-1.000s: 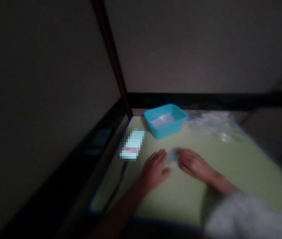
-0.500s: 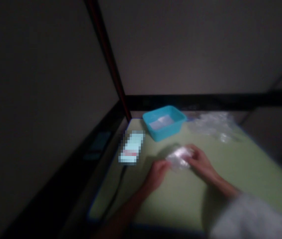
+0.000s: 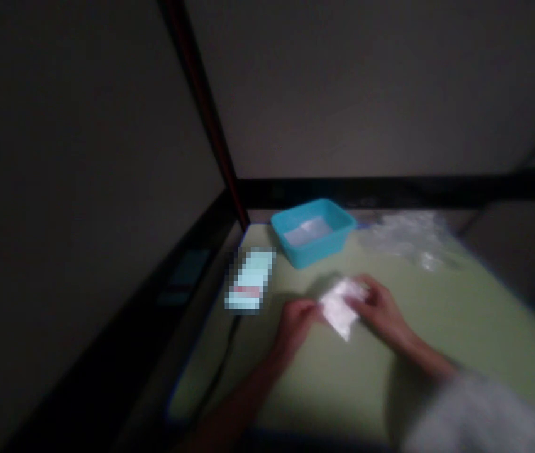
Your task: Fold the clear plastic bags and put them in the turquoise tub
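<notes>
Between my two hands is a small shiny plastic bag (image 3: 341, 311), whitish and glinting, with a pointed corner hanging toward me. My left hand (image 3: 295, 322) pinches its left edge. On the other side, my right hand (image 3: 381, 308) grips it with the thumb in front and the fingers behind. Blur hides whether anything lies inside the bag. Beyond my hands stands a turquoise plastic basket (image 3: 321, 247) with white, paper-like pieces (image 3: 308, 231) in it.
A heap of crumpled clear plastic bags (image 3: 408, 236) lies at the back right of the pale green tabletop (image 3: 324, 384). Left of my hands is a lit phone (image 3: 251, 280), pixelated, with a dark cable (image 3: 222, 368). Walls rise behind and to the left.
The bag has turned or been spread flatter: it looks whiter, and a corner now points down toward me. Both hands have stayed nearly in place.
</notes>
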{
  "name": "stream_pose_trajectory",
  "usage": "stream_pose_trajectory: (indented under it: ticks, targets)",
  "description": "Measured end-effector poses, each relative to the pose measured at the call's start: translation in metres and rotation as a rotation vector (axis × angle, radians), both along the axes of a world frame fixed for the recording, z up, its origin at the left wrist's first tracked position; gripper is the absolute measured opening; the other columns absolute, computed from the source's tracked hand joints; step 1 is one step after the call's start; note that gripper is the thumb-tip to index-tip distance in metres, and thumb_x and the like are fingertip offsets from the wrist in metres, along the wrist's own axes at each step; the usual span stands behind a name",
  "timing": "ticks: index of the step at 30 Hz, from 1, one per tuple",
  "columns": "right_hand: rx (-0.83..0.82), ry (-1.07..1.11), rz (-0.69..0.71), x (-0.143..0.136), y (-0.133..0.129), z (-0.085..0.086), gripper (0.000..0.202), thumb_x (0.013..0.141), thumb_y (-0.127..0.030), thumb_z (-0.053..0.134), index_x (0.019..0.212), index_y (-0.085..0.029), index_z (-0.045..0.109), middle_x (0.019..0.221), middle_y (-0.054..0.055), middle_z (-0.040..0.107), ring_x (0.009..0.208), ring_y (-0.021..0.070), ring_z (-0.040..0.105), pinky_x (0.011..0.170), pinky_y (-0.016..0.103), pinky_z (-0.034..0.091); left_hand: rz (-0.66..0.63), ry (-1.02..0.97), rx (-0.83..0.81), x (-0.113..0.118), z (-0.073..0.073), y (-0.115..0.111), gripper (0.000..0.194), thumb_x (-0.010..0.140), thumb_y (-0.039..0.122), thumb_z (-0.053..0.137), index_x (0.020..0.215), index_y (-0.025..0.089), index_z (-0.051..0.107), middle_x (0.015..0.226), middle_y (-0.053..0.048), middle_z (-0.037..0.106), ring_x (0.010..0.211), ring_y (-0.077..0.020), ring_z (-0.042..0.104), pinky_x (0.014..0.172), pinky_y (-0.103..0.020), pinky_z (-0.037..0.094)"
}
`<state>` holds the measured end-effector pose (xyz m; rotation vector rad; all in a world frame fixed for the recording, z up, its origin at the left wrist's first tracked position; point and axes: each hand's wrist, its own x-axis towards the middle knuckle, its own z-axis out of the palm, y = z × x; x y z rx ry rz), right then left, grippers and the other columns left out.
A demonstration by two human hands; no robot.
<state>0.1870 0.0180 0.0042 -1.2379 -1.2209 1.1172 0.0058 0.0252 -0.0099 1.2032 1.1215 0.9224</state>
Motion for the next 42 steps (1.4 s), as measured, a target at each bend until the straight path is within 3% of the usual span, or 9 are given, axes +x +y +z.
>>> stream_pose_trajectory:
  ticks: [8, 12, 16, 19, 25, 33, 37, 42]
  targets:
    - [-0.065, 0.122, -0.028, -0.004, -0.002, 0.004, 0.042, 0.061, -0.033, 0.076, 0.09, -0.02, 0.049, 0.062, -0.002, 0.065, 0.05, 0.013, 0.058, 0.045, 0.022, 0.042, 0.064, 0.046, 0.087, 0.001, 0.002, -0.003, 0.025, 0.071, 0.034, 0.061, 0.062, 0.012, 0.068, 0.061, -0.004, 0.065, 0.061, -0.0149, 0.056, 0.058, -0.023, 0.038]
    - [-0.083, 0.163, -0.058, -0.008, -0.005, 0.008, 0.052, 0.057, -0.031, 0.079, 0.097, -0.021, 0.048, 0.062, -0.003, 0.066, 0.05, 0.0131, 0.059, 0.044, 0.021, 0.041, 0.113, -0.024, 0.074, 0.002, -0.001, -0.001, 0.029, 0.072, 0.04, 0.062, 0.068, 0.011, 0.067, 0.066, -0.005, 0.065, 0.065, -0.0172, 0.059, 0.059, -0.025, 0.042]
    - [-0.074, 0.177, -0.105, -0.006, -0.006, 0.01, 0.053, 0.06, -0.034, 0.078, 0.101, -0.022, 0.046, 0.058, -0.005, 0.062, 0.041, 0.0095, 0.051, 0.037, 0.019, 0.036, 0.365, -0.185, 0.115, -0.005, 0.005, 0.021, 0.037, 0.07, 0.048, 0.065, 0.087, 0.015, 0.06, 0.076, -0.002, 0.063, 0.065, -0.0151, 0.06, 0.061, -0.025, 0.046]
    - [-0.068, 0.174, -0.103, -0.003, -0.006, 0.01, 0.053, 0.06, -0.036, 0.078, 0.101, -0.022, 0.046, 0.059, -0.005, 0.063, 0.04, 0.0093, 0.05, 0.037, 0.019, 0.036, 0.476, -0.262, 0.143, -0.013, 0.015, 0.051, 0.04, 0.066, 0.053, 0.067, 0.08, 0.017, 0.053, 0.067, 0.002, 0.057, 0.059, -0.0109, 0.056, 0.059, -0.023, 0.046]
    - [-0.039, 0.116, -0.092, 0.0, -0.005, 0.005, 0.051, 0.062, -0.039, 0.077, 0.1, -0.022, 0.048, 0.06, -0.002, 0.064, 0.043, 0.0124, 0.053, 0.038, 0.02, 0.037, 0.438, -0.315, 0.065, -0.011, 0.026, 0.101, 0.05, 0.056, 0.06, 0.069, 0.064, 0.018, 0.045, 0.053, 0.006, 0.047, 0.047, -0.0073, 0.047, 0.049, -0.02, 0.04]
    - [-0.069, 0.075, -0.081, 0.001, -0.002, -0.005, 0.047, 0.064, -0.038, 0.075, 0.101, -0.023, 0.049, 0.061, -0.002, 0.066, 0.045, 0.0133, 0.055, 0.039, 0.02, 0.038, 0.431, -0.29, 0.098, -0.004, 0.022, 0.113, 0.044, 0.059, 0.055, 0.066, 0.066, 0.019, 0.043, 0.049, 0.009, 0.043, 0.042, -0.0065, 0.044, 0.048, -0.02, 0.039]
    - [-0.056, 0.046, -0.111, 0.007, -0.003, 0.005, 0.043, 0.065, -0.04, 0.075, 0.096, -0.022, 0.051, 0.061, -0.001, 0.067, 0.046, 0.0137, 0.057, 0.042, 0.021, 0.041, 0.424, -0.245, 0.122, -0.004, 0.016, 0.113, 0.034, 0.065, 0.047, 0.064, 0.065, 0.019, 0.044, 0.048, 0.008, 0.043, 0.044, -0.0078, 0.045, 0.048, -0.021, 0.039]
    - [-0.024, -0.046, -0.206, 0.026, -0.003, 0.035, 0.04, 0.063, -0.042, 0.075, 0.091, -0.022, 0.056, 0.058, -0.001, 0.067, 0.046, 0.0156, 0.058, 0.043, 0.023, 0.045, 0.39, -0.178, 0.148, -0.007, 0.01, 0.1, 0.022, 0.071, 0.039, 0.061, 0.07, 0.019, 0.05, 0.054, 0.005, 0.051, 0.051, -0.011, 0.052, 0.051, -0.022, 0.041]
